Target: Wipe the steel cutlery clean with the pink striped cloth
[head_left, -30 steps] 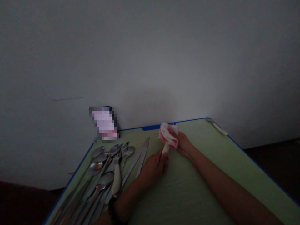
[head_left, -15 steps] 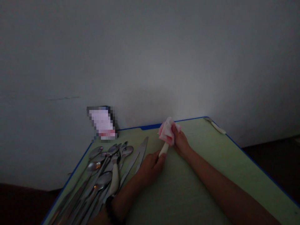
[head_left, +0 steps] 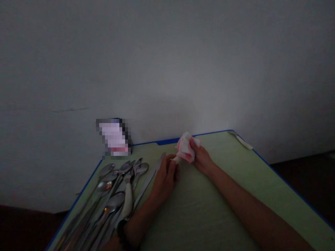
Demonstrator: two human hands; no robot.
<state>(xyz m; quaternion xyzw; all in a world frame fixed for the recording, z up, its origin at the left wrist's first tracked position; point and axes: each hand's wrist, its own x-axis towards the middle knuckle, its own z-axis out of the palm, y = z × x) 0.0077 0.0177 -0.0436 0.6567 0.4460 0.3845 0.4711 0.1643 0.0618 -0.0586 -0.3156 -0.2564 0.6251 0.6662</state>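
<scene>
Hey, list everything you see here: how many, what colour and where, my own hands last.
Wall: one, grey, behind the table.
Table: one, pale green with blue edging, across the lower view.
Device: one, pixelated, pinkish face, table's far left corner.
Metal cutlery: many, overlapping, silver, table's left side.
Pale-handled piece: one, cream and silver, on that pile.
Far utensil: one, cream and silver, far right corner.
Cloth: one, pink and white, in the right grip.
Held utensil: one, pale handle, far end hidden, in the left grip.
Bracelet: one, black, left wrist.
Left grip, right grip: two, bare, centre.
</scene>
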